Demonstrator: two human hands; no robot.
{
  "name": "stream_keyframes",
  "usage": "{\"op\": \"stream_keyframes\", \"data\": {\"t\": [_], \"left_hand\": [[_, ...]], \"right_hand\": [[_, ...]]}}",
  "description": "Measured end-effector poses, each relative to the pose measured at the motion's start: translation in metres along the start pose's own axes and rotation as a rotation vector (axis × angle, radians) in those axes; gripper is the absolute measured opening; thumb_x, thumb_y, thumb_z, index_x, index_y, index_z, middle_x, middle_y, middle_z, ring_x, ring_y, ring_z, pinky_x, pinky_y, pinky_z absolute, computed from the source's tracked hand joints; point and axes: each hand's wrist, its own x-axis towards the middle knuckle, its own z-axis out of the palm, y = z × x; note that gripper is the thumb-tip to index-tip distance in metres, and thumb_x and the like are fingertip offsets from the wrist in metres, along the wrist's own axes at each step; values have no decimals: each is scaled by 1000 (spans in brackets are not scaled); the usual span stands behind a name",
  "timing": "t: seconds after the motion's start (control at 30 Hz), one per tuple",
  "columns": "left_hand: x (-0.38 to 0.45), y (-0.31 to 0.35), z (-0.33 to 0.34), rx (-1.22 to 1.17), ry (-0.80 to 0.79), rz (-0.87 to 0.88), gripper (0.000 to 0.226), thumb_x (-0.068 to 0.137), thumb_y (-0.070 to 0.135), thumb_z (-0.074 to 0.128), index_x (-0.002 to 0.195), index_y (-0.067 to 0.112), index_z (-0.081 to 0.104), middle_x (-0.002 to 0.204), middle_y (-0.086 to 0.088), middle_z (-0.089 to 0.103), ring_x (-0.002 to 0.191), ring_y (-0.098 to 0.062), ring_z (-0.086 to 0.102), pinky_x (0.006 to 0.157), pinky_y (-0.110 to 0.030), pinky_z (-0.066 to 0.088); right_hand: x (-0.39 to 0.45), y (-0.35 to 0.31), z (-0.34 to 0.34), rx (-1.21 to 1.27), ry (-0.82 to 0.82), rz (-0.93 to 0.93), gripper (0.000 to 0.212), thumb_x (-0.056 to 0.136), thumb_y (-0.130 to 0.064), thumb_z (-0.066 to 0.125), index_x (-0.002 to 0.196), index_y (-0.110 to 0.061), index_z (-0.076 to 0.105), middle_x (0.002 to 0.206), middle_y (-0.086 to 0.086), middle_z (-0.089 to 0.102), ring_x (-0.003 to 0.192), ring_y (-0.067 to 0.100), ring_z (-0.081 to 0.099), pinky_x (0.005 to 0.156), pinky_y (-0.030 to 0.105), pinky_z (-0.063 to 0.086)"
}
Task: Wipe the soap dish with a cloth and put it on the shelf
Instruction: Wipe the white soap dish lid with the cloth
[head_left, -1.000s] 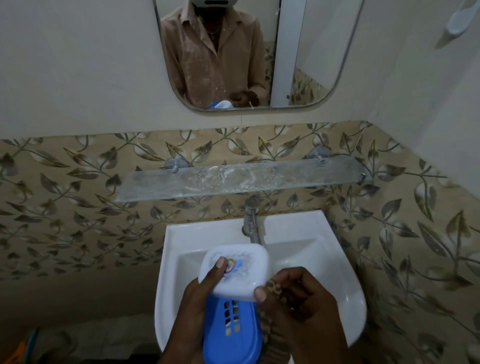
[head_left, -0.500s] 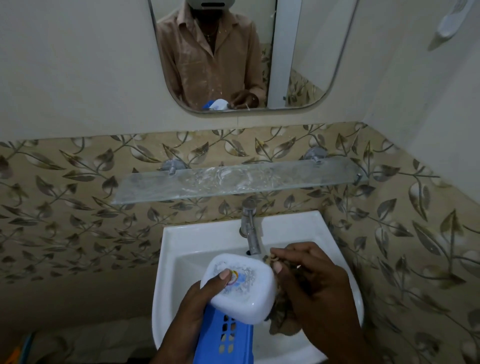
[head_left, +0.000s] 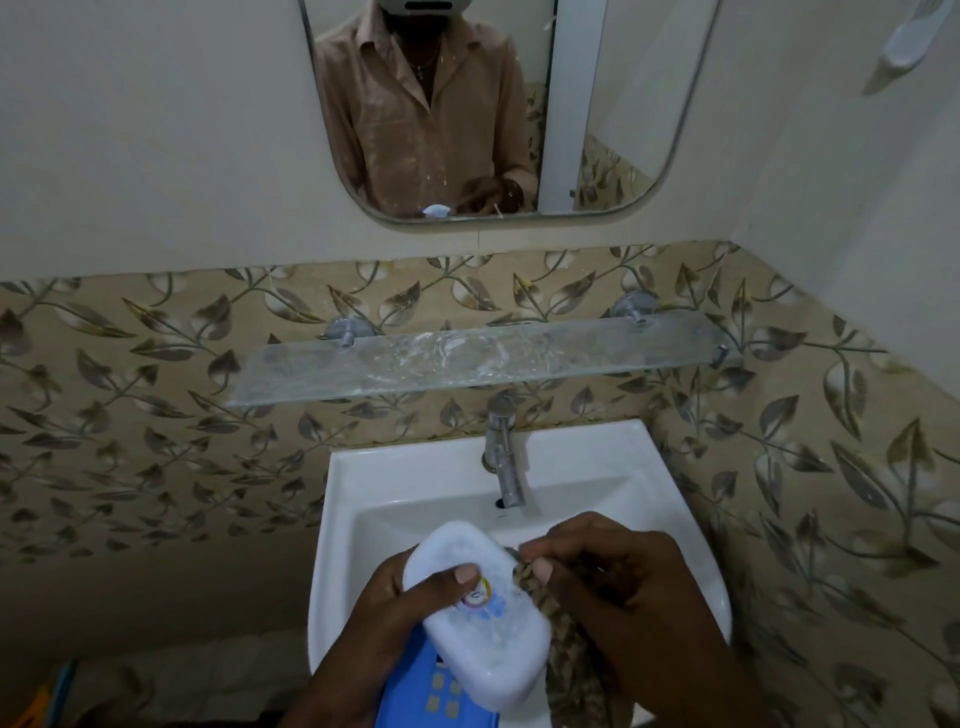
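Note:
Over the sink, my left hand (head_left: 395, 613) grips the soap dish, thumb on its white lid (head_left: 483, 623). The lid stands open above the blue slotted base (head_left: 431, 701), which runs off the bottom edge. My right hand (head_left: 623, 587) pinches a brown patterned cloth (head_left: 561, 649) against the lid's right edge; the cloth hangs down below my fingers. The glass shelf (head_left: 467, 364) is mounted on the wall above the tap, apart from both hands.
A white basin (head_left: 363, 499) with a chrome tap (head_left: 504, 457) sits under my hands. A mirror (head_left: 493, 104) hangs above the shelf. The side wall is close on the right, with a white holder (head_left: 909, 36) high up.
The lid has turned clockwise and sunk lower in view, covering more of the blue base. My right hand with the cloth has moved in against the lid's right edge.

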Motion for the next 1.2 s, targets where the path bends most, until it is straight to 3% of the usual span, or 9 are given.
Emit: {"op": "stream_keyframes", "data": {"t": [0.2, 0.37, 0.47, 0.6, 0.73, 0.83, 0.97, 1.1, 1.2], "left_hand": [[8, -1, 19, 131, 146, 118, 23, 97, 24, 51, 93, 14, 72, 73, 6, 81, 68, -1, 76, 57, -8, 53], [5, -4, 27, 244, 141, 125, 38, 91, 46, 40, 90, 26, 72, 74, 18, 79, 73, 5, 73, 62, -4, 50], [0, -7, 30, 249, 95, 94, 44, 102, 33, 34, 86, 34, 75, 79, 24, 79, 81, 9, 72, 68, -2, 48], [-6, -7, 27, 243, 160, 53, 44, 78, 62, 44, 105, 37, 69, 111, 18, 73, 110, 0, 63, 99, -17, 43], [-11, -5, 25, 170, 142, 29, 55, 68, 67, 56, 107, 35, 76, 119, 15, 74, 119, -7, 64, 115, -33, 38], [-9, -7, 27, 143, 90, 10, 33, 68, 57, 55, 80, 40, 82, 97, 19, 80, 96, 5, 71, 98, -23, 46], [-18, -6, 31, 205, 35, 118, 25, 80, 39, 52, 101, 37, 67, 94, 38, 74, 94, 23, 63, 82, 1, 44], [-19, -11, 29, 192, 68, 136, 32, 81, 47, 57, 110, 41, 68, 107, 39, 71, 104, 23, 60, 89, -3, 45], [-15, -15, 26, 151, 138, 90, 30, 75, 48, 60, 102, 41, 68, 101, 35, 74, 89, 29, 60, 73, 5, 43]], "right_hand": [[-9, -3, 6, -174, 12, -73, 16, 77, -11, 79, 78, -27, 75, 82, -3, 69, 62, 13, 70, 58, 36, 60], [-11, 0, 18, -408, -77, -271, 8, 78, -27, 71, 84, -27, 77, 93, -15, 66, 85, -13, 63, 78, 2, 46], [6, 1, 29, -438, -94, -272, 8, 82, -26, 65, 81, -29, 72, 86, -15, 65, 78, -16, 59, 72, 11, 51], [24, 10, 28, -386, 61, -221, 9, 84, -23, 67, 85, -24, 76, 84, -9, 69, 78, -4, 64, 75, 20, 54], [11, 10, 26, -357, 106, -142, 7, 80, -21, 71, 80, -27, 75, 80, -17, 69, 77, -3, 66, 73, 11, 50], [4, -8, 41, -319, 51, -240, 9, 79, -22, 67, 75, -20, 76, 78, -12, 70, 75, -3, 67, 76, 11, 52], [20, 0, 37, -278, 74, -166, 7, 83, -16, 72, 84, -21, 77, 85, -12, 73, 82, 0, 69, 81, 21, 56], [19, 13, 34, -270, 153, -55, 8, 82, -15, 74, 81, -22, 78, 82, -10, 75, 80, 0, 70, 77, 22, 57], [5, 8, 41, -226, 181, -146, 11, 79, -16, 69, 72, -13, 76, 72, 0, 73, 69, 5, 69, 67, 17, 55]]}}
